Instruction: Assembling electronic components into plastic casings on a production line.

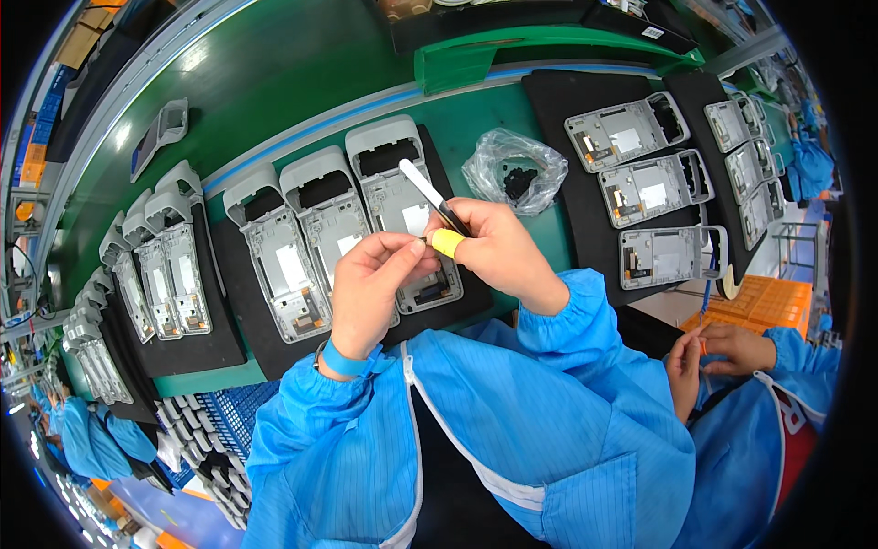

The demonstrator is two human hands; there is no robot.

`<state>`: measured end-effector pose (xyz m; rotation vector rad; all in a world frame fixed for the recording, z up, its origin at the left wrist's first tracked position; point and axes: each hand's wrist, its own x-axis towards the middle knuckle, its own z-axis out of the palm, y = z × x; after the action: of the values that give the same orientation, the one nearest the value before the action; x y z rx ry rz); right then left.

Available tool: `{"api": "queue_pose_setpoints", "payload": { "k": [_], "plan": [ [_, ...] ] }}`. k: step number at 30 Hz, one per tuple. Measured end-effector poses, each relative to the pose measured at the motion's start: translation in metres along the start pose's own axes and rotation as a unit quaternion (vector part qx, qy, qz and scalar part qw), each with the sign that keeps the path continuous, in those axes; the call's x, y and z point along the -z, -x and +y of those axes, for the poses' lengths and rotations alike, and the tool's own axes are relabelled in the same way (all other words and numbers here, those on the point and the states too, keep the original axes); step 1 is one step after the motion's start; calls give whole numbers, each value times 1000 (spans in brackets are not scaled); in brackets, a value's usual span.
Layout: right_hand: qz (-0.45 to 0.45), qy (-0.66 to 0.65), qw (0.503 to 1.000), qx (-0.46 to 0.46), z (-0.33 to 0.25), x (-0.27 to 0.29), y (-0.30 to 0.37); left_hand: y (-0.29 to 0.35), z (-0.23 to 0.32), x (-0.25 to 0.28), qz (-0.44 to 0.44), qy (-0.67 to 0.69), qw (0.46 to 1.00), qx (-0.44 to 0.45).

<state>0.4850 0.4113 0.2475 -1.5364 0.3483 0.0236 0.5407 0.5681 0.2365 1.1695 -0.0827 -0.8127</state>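
My left hand (377, 279), with a blue strap on its wrist, pinches its fingertips together. Whatever tiny dark piece is between them is too small to name. My right hand (501, 249) is closed around a slim white-and-black pen-shaped tool (424, 187), its white end pointing up and left. A yellow cover (446, 242) wraps one digit of that hand, and the fingertips of both hands meet. Under them stands a grey device housing (387, 197) with a large opening at its far end. Two more such housings, the middle (326, 220) and left one (276, 252), lie beside it on a black mat (245, 261).
A clear plastic bag (494, 157) holding small black parts (519, 182) lies right of the hands. More housings rest on mats at left (166, 265) and right (660, 197). A co-worker's hands (709, 360) work at the right. A green rail (549, 41) borders the far side.
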Motion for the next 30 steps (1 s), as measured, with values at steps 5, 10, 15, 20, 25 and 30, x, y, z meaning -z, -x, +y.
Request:
{"api": "queue_pose_setpoints", "payload": {
  "k": [5, 10, 15, 20, 25, 30],
  "plan": [
    [-46, -55, 996, -61, -6, 4, -1, -3, -1, 3, -11, 34, 999, 23],
    [-52, -51, 995, -69, -8, 1, -4, -5, 0, 7, -12, 65, 997, 49],
    [-14, -207, 977, -49, 6, -1, -7, -5, 4, 12, -15, 140, 986, 91],
    [71, -391, 916, 57, 7, -5, -7, -7, 5, 16, 18, 174, 981, 84],
    [74, -328, 938, 85, 15, -5, -4, -7, 3, 19, 28, 190, 978, 77],
    [64, -312, 947, 52, 10, -8, -5, -7, 1, 21, 34, 178, 981, 64]
  ]
}}
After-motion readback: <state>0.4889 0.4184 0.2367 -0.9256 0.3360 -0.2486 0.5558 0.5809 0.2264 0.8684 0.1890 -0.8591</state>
